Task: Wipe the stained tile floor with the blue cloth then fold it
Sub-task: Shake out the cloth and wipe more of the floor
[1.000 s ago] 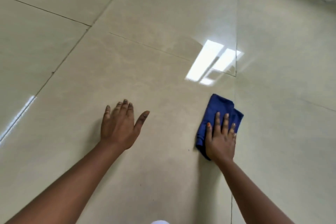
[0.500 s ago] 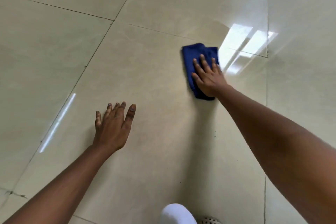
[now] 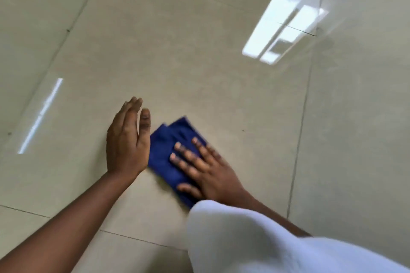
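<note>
A dark blue cloth (image 3: 166,150), folded into a small pad, lies on the glossy beige tile floor (image 3: 199,73). My right hand (image 3: 204,168) presses flat on top of it, fingers spread, covering its near right part. My left hand (image 3: 127,139) rests on the floor just left of the cloth, fingers straight and together, thumb near the cloth's edge, holding nothing. The cloth and right hand are motion-blurred. No stain is plain to see on the tiles.
White fabric of my clothing (image 3: 255,239) fills the bottom right and hides my right forearm and the cloth's near end. Grout lines cross the floor. A bright window reflection (image 3: 281,31) shines at the upper right.
My right hand has pulled the blue cloth back from the far reach toward me and to the left, beside my left hand. The white clothing now shows much larger.
</note>
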